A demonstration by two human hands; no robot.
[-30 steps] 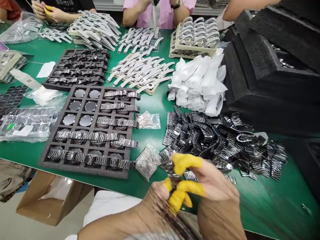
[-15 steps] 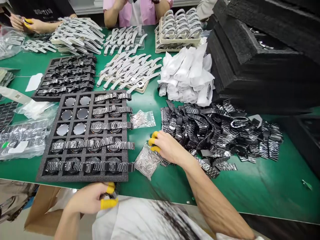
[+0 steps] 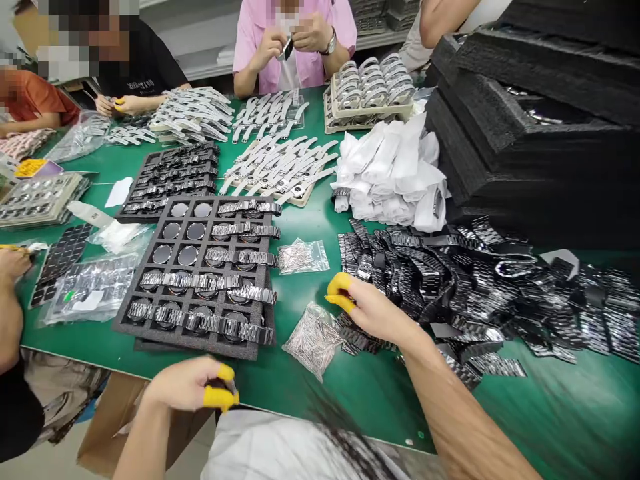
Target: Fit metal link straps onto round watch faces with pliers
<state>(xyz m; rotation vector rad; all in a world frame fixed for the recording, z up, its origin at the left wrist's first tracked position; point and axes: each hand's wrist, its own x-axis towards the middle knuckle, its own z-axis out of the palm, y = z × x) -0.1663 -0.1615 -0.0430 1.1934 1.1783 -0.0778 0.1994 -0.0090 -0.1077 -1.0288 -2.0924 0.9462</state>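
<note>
Just beside pin bag [image 3: 313, 340] and band pile [image 3: 425, 277], right hand [image 3: 371, 308], grip unclear; left hand [image 3: 193, 385] around dark piece [image 3: 231, 385].

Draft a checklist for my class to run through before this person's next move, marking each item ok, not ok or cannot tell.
1. Left hand grips the small dark piece: ok.
2. Right hand is empty: cannot tell, its fingertips are curled together.
3. Yellow finger covers are on both hands: ok.
4. Every watch in the nearest foam tray has a band: not ok, six faces show without one.
5. Nearest pin bag lies beside the right hand: ok.
</note>
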